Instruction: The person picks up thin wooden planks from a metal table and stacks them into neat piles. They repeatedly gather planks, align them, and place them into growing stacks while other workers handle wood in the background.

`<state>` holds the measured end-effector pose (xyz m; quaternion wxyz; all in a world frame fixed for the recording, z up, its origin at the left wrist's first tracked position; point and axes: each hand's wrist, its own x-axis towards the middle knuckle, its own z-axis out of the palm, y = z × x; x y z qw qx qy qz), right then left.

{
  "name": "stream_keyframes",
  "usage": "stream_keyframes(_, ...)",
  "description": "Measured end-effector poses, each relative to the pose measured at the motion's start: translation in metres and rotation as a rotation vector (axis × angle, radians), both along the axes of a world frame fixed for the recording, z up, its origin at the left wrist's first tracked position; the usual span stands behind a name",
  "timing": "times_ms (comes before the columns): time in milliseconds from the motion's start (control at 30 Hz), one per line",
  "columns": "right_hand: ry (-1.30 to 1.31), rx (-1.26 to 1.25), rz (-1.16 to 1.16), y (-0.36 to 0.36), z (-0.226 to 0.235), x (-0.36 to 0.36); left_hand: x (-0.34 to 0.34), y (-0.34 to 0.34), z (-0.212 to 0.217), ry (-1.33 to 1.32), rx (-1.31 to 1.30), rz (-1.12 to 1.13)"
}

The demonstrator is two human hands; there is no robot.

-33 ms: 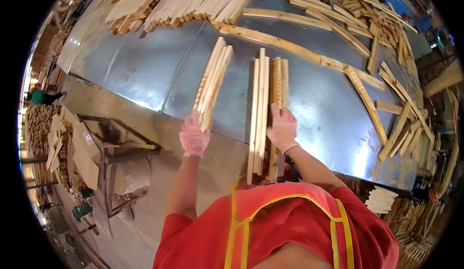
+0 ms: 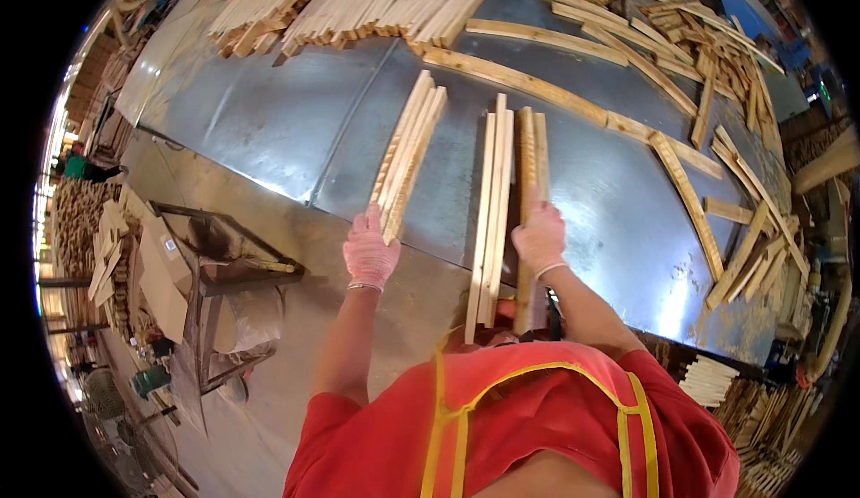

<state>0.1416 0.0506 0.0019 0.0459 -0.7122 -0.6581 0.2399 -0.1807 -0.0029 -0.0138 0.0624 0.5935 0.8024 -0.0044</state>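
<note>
My left hand (image 2: 370, 252), in a pink glove, grips the near end of a small bundle of pale wooden slats (image 2: 410, 144) that points away across the grey metal table (image 2: 269, 131). My right hand (image 2: 538, 234), also gloved, is closed on the near part of a darker notched slat (image 2: 528, 153) lying lengthwise. Between the two hands lies a second stack of long pale slats (image 2: 491, 202), its near end overhanging the table edge toward my red and yellow vest.
Heaps of cut slats (image 2: 385, 1) fill the table's far side, and loose boards (image 2: 690, 202) lie scattered at the right. A long board (image 2: 528, 81) crosses the middle. A metal stand with cardboard (image 2: 206, 265) sits at the left on the concrete floor. A person (image 2: 76, 165) is far left.
</note>
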Motion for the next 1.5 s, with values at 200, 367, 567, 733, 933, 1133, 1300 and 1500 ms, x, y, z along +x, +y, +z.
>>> stream_keyframes(200,0.254,0.473,-0.183,0.053,0.040,0.051,-0.026,0.005,0.009,-0.161,0.077,-0.024)
stream_keyframes(367,0.106,0.626,0.640,0.118,0.097,0.010,-0.064,0.009,0.004,-0.145,0.014,-0.061)
stream_keyframes(567,-0.206,0.489,1.153,0.118,0.076,-0.131,-0.103,0.017,-0.002,-0.525,-0.092,-0.043)
stream_keyframes(733,0.142,0.525,1.106,0.095,0.007,-0.177,-0.042,0.007,0.025,0.004,0.037,-0.145)
stream_keyframes(933,0.263,0.387,0.634,0.111,0.029,-0.045,-0.035,0.015,0.009,-0.081,-0.047,0.092)
stream_keyframes(1133,-0.095,0.453,0.119,0.184,-0.024,0.168,0.078,0.012,0.024,-0.106,0.116,-0.065)
stream_keyframes(1300,-0.241,0.450,0.183,0.253,-0.024,0.218,0.240,0.021,0.043,-0.180,-0.034,-0.308)
stream_keyframes(1500,-0.175,0.127,0.340,0.292,-0.013,0.192,0.219,0.020,0.002,-0.244,0.141,-0.089)
